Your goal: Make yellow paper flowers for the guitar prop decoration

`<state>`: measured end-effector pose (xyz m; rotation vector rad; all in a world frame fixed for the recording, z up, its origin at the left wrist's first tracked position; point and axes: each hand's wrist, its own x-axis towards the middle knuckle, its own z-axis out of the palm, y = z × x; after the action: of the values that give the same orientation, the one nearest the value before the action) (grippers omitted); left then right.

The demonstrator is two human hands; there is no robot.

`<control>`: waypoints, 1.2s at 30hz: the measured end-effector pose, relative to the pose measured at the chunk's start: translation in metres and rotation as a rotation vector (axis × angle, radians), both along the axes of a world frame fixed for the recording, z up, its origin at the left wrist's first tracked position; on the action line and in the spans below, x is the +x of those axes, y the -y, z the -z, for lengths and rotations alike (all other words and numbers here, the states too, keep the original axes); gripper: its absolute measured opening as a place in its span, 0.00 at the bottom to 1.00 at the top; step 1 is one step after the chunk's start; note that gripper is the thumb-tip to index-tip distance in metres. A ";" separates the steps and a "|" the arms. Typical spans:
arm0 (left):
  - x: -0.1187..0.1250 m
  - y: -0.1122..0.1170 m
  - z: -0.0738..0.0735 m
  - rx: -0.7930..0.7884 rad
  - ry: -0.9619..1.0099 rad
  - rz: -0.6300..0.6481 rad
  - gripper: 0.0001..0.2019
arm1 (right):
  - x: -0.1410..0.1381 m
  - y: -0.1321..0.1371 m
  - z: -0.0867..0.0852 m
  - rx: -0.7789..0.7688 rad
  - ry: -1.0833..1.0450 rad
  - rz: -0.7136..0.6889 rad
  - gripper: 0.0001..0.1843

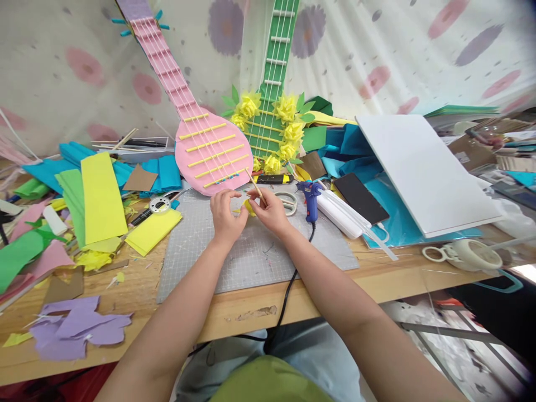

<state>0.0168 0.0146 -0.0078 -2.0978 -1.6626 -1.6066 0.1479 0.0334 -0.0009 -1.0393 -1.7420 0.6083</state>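
Both hands meet over a grey cutting mat (251, 257). My left hand (225, 215) pinches a small piece of yellow paper (248, 207), fingers closed on it. My right hand (270, 209) is closed too, holding the same yellow paper and a thin wooden stick (253, 182) that points up and to the left. Just beyond the hands lies a pink paper guitar (209, 151) with yellow frets. A green paper guitar (272, 100) ringed with yellow paper flowers leans beside it.
A blue glue gun (310, 196) stands right of my hands, its black cord hanging over the table edge. Scissors (288, 202), a white board (422, 167), a black phone (360, 198) and teal paper lie right. Yellow, green, pink and purple paper scraps cover the left.
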 end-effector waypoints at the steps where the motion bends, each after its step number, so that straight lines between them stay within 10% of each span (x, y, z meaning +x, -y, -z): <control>1: 0.001 0.001 -0.001 0.014 -0.005 0.002 0.11 | 0.000 0.000 0.000 -0.002 -0.002 0.007 0.11; 36: 0.003 0.000 0.002 0.125 -0.262 -0.016 0.07 | 0.000 0.000 0.001 0.115 0.037 0.096 0.09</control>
<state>0.0199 0.0143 -0.0097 -2.1181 -1.4543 -1.3245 0.1483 0.0333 -0.0017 -1.0527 -1.7276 0.4256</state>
